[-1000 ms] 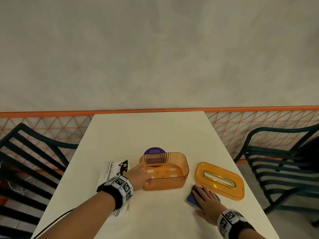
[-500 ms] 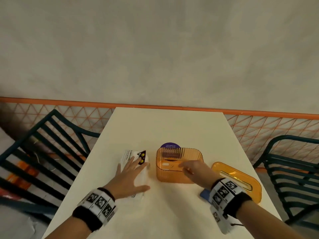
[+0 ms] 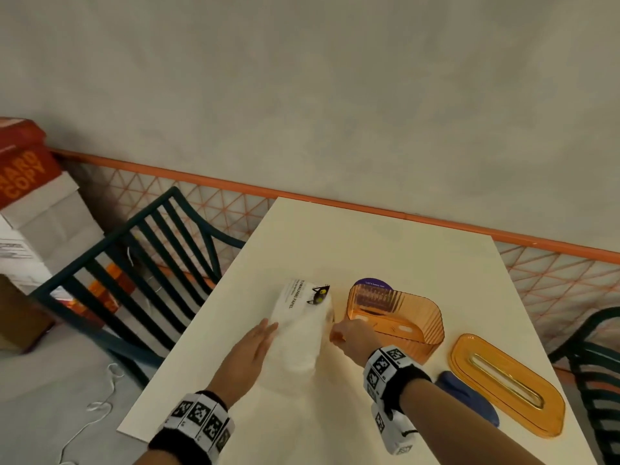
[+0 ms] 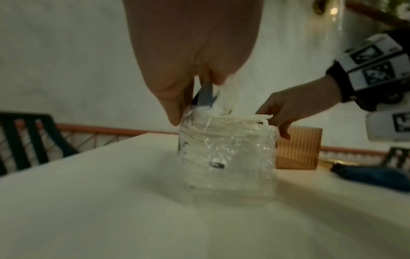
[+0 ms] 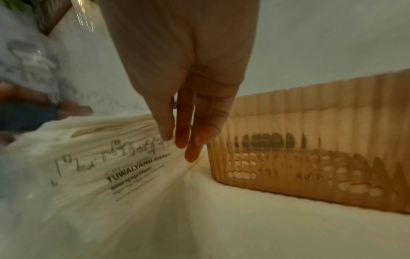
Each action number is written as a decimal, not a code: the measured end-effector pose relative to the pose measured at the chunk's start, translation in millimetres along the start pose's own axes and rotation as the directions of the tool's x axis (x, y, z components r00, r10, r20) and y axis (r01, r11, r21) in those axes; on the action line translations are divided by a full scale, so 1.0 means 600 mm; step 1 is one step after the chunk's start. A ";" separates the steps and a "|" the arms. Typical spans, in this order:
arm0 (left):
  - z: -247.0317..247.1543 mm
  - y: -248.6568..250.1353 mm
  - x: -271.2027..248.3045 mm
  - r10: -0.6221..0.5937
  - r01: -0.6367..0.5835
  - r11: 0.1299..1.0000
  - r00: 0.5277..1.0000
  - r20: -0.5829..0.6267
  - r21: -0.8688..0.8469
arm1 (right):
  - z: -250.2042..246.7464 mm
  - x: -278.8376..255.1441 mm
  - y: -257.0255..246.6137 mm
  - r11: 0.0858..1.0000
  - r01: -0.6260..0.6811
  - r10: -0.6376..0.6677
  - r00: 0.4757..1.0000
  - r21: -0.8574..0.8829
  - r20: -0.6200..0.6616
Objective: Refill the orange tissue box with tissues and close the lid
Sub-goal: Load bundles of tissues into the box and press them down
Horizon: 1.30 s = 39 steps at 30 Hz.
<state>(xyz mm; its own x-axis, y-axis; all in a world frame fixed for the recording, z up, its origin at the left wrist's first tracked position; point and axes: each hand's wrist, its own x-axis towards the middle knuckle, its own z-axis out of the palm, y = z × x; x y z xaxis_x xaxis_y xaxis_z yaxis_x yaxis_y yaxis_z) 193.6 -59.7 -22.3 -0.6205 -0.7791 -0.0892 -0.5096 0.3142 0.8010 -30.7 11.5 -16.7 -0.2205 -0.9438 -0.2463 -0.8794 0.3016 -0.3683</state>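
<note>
While the desk (image 3: 385, 236) carries everything, the head view alone shows the orange lid (image 3: 506, 384) lying at 4 o'clock from the open orange tissue box (image 3: 399, 320). At the box's 9 o'clock lies the tissue pack (image 3: 302, 330). Left hand (image 3: 246, 359) lies flat-fingered against it; right hand (image 3: 352, 338) touches its other side with loosely straight fingers (image 5: 188, 133), seen only by wrist cameras.

The tissue box (image 3: 396, 322) is translucent orange with ribbed vertical lines; its lid (image 3: 506, 384) is the same orange. The tissue pack (image 3: 302, 327) is white in clear wrap, with black lettering and a black cat motif with yellow eyes. The surface (image 3: 385, 243) is cream. A blue object (image 3: 469, 399), perhaps a cloth, lies beside the lid. Both wristbands (image 3: 198, 421) carry black-and-white square markers.
</note>
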 end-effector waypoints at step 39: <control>-0.059 -0.038 0.075 -0.287 0.507 0.797 0.796 -0.534 0.327 | 0.007 -0.022 0.003 0.993 -0.072 0.070 0.997 0.098 0.027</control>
<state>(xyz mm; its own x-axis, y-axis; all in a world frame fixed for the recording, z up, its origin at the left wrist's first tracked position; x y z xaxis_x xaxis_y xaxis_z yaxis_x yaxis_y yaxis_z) 198.4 -121.1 -23.6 -0.0295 -0.9994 0.0153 -0.9161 0.0331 0.3997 -27.7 25.3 -18.2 -0.2700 -0.9163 -0.2958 -0.8157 0.3809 -0.4353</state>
